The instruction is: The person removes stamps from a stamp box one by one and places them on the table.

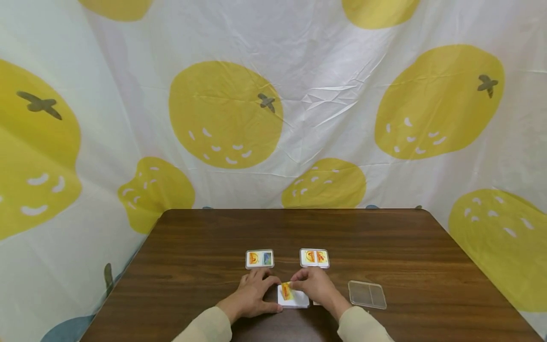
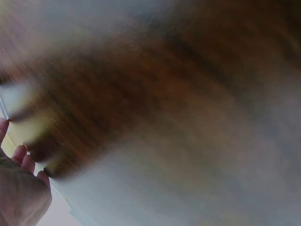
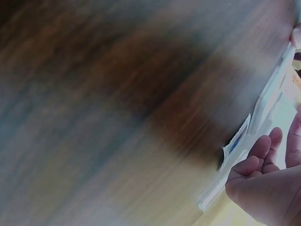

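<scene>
On the table's near side lies a flat case base (image 1: 300, 300) with a white surface. My left hand (image 1: 253, 292) holds its left end, thumb at the near corner and index finger at the far one. A yellow-orange stamp (image 1: 287, 291) stands tilted over the base, pinched between the thumb and index finger of my right hand (image 1: 315, 285). Under that hand, in the right wrist view, a small perforated-edged piece (image 3: 237, 136) is partly hidden. In the left wrist view only part of my left hand (image 2: 23, 190) shows.
A clear plastic cover (image 1: 366, 295) lies right of my right hand. Farther back lie two clear cases with pictured stamps inside, a left case (image 1: 259, 259) and a right case (image 1: 314, 258). The brown table (image 1: 205, 232) ends at a lemon-patterned cloth (image 1: 307, 133).
</scene>
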### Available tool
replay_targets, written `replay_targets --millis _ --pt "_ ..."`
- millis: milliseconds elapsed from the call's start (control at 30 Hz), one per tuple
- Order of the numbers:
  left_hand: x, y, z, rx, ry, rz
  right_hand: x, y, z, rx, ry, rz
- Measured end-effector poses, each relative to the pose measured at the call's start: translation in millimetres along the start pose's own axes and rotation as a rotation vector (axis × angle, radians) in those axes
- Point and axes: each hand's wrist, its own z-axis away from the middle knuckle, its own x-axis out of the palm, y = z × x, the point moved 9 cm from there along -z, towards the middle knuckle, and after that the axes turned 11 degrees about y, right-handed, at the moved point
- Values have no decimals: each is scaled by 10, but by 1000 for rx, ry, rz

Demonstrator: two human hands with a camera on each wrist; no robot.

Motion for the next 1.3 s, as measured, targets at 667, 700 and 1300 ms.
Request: replay_targets --millis 667,700,1300 --pt "-72 77 0 -37 -44 -25 -261 39 49 61 54 -99" --pt "-72 77 2 -39 -46 -24 -283 49 51 69 60 -94" --pt "-20 35 -4 -37 -46 -13 -617 222 72 97 164 -42"
